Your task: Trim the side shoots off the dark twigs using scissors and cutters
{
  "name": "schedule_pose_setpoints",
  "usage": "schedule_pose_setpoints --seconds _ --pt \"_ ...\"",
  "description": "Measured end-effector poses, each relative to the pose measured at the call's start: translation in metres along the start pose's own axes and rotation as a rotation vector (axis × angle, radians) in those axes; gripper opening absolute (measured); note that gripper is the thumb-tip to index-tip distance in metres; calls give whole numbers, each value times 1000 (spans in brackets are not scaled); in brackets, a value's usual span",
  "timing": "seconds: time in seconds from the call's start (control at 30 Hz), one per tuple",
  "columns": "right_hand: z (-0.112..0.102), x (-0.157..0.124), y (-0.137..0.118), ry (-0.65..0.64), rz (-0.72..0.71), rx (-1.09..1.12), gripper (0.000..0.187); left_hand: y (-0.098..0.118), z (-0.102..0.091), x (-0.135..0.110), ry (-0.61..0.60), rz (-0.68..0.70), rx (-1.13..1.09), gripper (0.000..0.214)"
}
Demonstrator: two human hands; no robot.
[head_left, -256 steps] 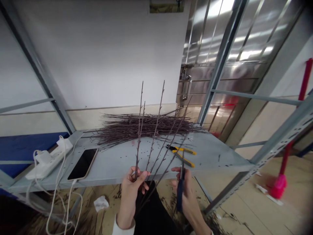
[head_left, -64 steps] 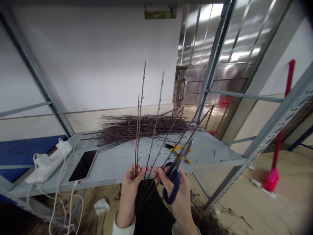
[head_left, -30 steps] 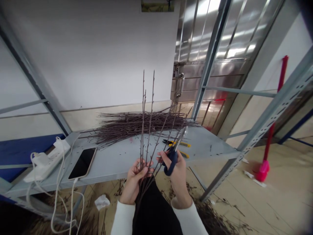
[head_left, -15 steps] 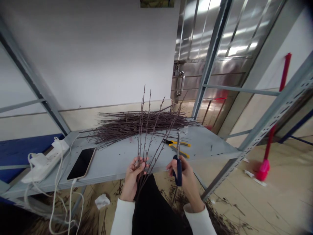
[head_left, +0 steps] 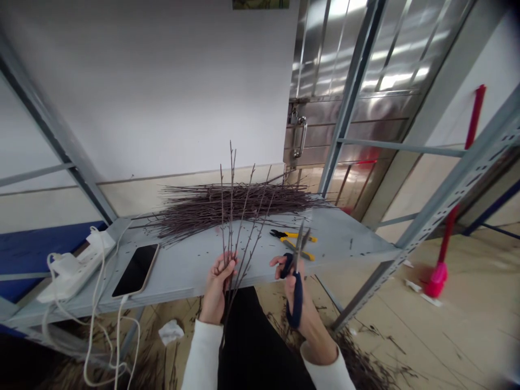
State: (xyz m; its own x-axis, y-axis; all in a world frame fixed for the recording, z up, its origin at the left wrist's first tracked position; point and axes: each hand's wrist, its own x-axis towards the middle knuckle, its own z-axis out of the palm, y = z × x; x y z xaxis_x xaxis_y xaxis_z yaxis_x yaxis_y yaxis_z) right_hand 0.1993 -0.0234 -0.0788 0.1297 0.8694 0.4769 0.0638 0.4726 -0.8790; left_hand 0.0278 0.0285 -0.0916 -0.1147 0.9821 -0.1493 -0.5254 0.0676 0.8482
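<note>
My left hand is closed round the lower stems of a bunch of thin dark twigs that stand upright in front of the shelf. My right hand grips blue-handled scissors, blades slightly apart and pointing up, a little to the right of the twigs and not touching them. Behind, a big pile of the same twigs lies across the grey metal shelf.
Yellow-handled pliers lie on the shelf near the scissors. A phone on a white cable and a white power strip sit at the left. Grey rack posts stand around. Cut twig bits litter the floor.
The twig bunch has shifted left and stands more upright. My right hand has moved the scissors away from the stems and opened the blades a little.
</note>
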Motion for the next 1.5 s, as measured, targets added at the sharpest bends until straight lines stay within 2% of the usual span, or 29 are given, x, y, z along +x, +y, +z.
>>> schedule_pose_setpoints --seconds 0.2,0.43,0.53,0.8,0.97,1.13,1.27,1.5 --pt "5 0 -10 -112 93 -235 25 2 3 -5 2 0 -6 34" --pt "0 3 15 -121 53 -562 27 3 9 -11 -14 47 -40 34" --pt "-4 4 22 -144 40 -636 26 2 8 -10 17 64 -38 34" --pt "-6 4 20 -218 22 -713 23 -1 10 -8 80 114 -25 40" --pt "0 2 21 -267 58 -704 30 -1 12 -7 108 111 -27 44" --pt "1 3 37 -227 40 -690 30 -3 11 -6 127 96 -44 40" --pt "-2 4 51 -182 -51 -756 26 -5 8 -3 151 73 -52 36" --pt "-8 5 59 -174 -92 -841 25 -4 2 0 153 17 -63 26"
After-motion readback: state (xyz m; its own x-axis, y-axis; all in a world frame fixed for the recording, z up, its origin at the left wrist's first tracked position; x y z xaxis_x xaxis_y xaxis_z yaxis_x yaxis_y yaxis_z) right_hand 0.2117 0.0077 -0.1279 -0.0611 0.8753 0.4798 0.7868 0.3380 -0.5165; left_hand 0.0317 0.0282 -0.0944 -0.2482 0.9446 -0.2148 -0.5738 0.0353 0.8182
